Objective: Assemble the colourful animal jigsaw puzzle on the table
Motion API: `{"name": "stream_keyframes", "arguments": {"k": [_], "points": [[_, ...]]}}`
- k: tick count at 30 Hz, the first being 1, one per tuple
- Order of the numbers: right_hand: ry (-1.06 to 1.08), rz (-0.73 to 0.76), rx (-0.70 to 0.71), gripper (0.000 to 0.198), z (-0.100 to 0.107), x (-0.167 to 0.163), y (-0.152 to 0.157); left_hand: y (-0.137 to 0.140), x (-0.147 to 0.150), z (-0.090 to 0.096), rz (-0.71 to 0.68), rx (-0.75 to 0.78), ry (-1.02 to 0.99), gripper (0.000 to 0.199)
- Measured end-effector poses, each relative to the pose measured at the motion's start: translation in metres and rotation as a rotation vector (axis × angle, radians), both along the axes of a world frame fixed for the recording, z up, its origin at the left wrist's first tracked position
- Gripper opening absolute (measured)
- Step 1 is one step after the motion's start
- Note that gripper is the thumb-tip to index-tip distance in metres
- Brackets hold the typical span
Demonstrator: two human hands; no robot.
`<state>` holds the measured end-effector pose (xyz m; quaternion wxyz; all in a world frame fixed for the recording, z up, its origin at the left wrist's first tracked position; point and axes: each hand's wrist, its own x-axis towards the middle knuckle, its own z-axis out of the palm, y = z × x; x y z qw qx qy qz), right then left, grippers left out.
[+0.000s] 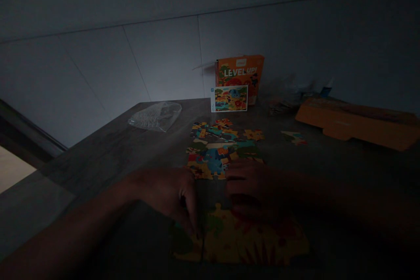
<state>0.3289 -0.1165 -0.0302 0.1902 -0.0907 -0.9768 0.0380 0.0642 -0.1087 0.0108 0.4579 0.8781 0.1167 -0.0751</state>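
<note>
The scene is very dark. My left hand [175,194] reaches down with its fingers pressed together on a puzzle piece [183,245] at the left end of a joined puzzle strip [226,240]. A thin dark gap runs between that piece and the strip. My right hand [252,188] is curled over the strip's far edge, fingers pointing left; what its fingertips hold, if anything, is hidden. Beyond both hands lies a larger joined puzzle section [213,159] with a blue elephant, partly covered by my right hand.
Loose puzzle pieces [254,134] lie past the joined section, and another piece [295,138] lies to the right. A picture card [229,98] leans on an orange "LEVEL UP!" box [241,70]. A clear plastic bag [155,116] is at left, an orange box part [357,122] at right.
</note>
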Motion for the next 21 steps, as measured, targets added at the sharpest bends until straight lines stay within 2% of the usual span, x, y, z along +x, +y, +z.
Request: {"name": "stream_keyframes", "arguments": {"k": [3, 9, 12, 14, 16, 18, 21], "points": [[0.0, 0.009, 0.003, 0.022, -0.0002, 0.0001, 0.0008, 0.0021, 0.0013, -0.0023, -0.005, -0.01, -0.033, 0.024], [0.006, 0.009, 0.035, 0.017, 0.0022, -0.0017, -0.0014, 0.0015, 0.0019, -0.002, 0.081, 0.129, -0.047, 0.026], [0.24, -0.051, 0.096, 0.009, 0.0012, -0.0001, -0.0022, 0.0003, 0.002, -0.0021, 0.1, 0.084, -0.04, 0.023], [0.459, -0.192, 0.128, 0.018, -0.0001, 0.0026, -0.0019, -0.0002, 0.0024, -0.0026, 0.1, 0.065, -0.025, 0.026], [0.58, -0.307, 0.124, 0.023, -0.001, 0.0056, -0.0012, -0.0005, 0.0029, -0.0027, 0.102, 0.067, -0.01, 0.031], [0.51, -0.256, 0.129, 0.022, -0.0015, 0.0074, 0.0, -0.001, 0.0034, -0.0024, 0.106, 0.072, -0.004, 0.033], [0.203, -0.07, 0.116, 0.016, -0.0033, 0.007, 0.0022, -0.0023, 0.0041, -0.0019, 0.114, 0.082, -0.005, 0.033]]}}
